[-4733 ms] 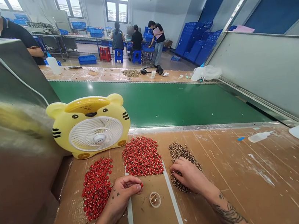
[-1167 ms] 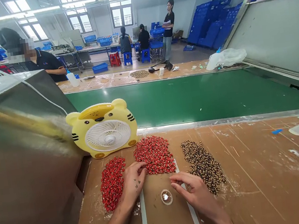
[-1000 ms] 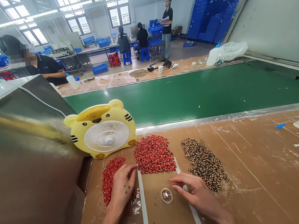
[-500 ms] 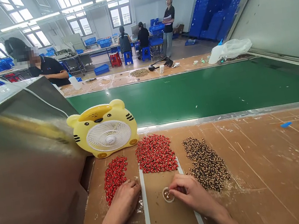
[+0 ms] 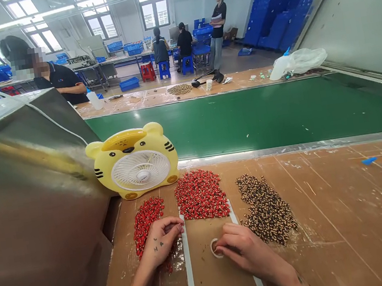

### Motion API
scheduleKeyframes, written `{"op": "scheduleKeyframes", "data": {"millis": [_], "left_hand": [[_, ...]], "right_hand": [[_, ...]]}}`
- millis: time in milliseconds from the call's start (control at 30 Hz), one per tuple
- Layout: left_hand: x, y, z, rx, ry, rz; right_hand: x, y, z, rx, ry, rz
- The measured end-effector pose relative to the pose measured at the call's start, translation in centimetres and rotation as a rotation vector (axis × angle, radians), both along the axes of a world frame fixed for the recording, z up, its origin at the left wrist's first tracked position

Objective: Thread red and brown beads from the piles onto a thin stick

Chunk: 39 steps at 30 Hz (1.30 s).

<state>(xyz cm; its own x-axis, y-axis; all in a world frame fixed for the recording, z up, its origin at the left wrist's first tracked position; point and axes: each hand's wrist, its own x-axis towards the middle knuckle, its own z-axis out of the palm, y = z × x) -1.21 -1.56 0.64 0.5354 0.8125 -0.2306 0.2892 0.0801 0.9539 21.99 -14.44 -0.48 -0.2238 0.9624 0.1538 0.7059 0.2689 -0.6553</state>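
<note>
Bench (image 5: 312, 197), 6 o'clock | your right hand (image 5: 245, 249): narrow on small clear cup (image 5: 216, 248) | your left hand (image 5: 162, 239): curled beside red pellets (image 5: 150, 222), hold unclear

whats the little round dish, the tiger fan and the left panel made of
The small round dish looks like clear plastic or glass, can't tell which: its rim is see-through and glossy. The tiger fan looks like smooth moulded yellow plastic, with a soft shine. The left panel looks like polished sheet steel: it mirrors colours.

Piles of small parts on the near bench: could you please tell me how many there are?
3: a red pile by the left hand, another red pile at centre, a speckled brown pile at right.
</note>
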Motion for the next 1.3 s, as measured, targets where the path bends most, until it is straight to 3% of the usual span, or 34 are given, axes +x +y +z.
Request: {"op": "scheduleKeyframes", "data": {"millis": [100, 233, 367, 533, 733, 933, 1100, 1300], "left_hand": [[0.5, -0.1, 0.2, -0.14, -0.141, 0.052], [1.5, 0.0, 0.7, -0.241, -0.274, 0.021], [2.3, 0.2, -0.1, -0.352, -0.362, -0.019], [2.2, 0.0, -1.3, -0.359, -0.429, -0.059], [1.9, -0.2, -1.7, -0.324, -0.392, -0.074], [2.0, -0.4, -1.9, -0.415, -0.463, -0.017], [2.6, -1.3, -1.9, -0.579, -0.573, 0.074], [2.9, -1.9, -2.1, -0.639, -0.591, 0.085]], "right_hand": [[0.1, -0.1, 0.1, 0.009, -0.007, -0.002], [0.1, -0.3, 0.1, 0.024, -0.058, 0.018], [0.4, -0.2, 0.0, 0.063, -0.094, -0.014], [0.6, -0.2, 0.0, 0.047, -0.12, 0.013], [0.5, -0.1, -0.2, 0.059, -0.121, 0.002], [0.8, -0.2, 0.0, 0.114, -0.169, 0.069], [0.9, -0.4, 0.3, 0.105, -0.193, 0.036], [0.7, -0.3, 0.0, 0.116, -0.192, 0.027]]}}
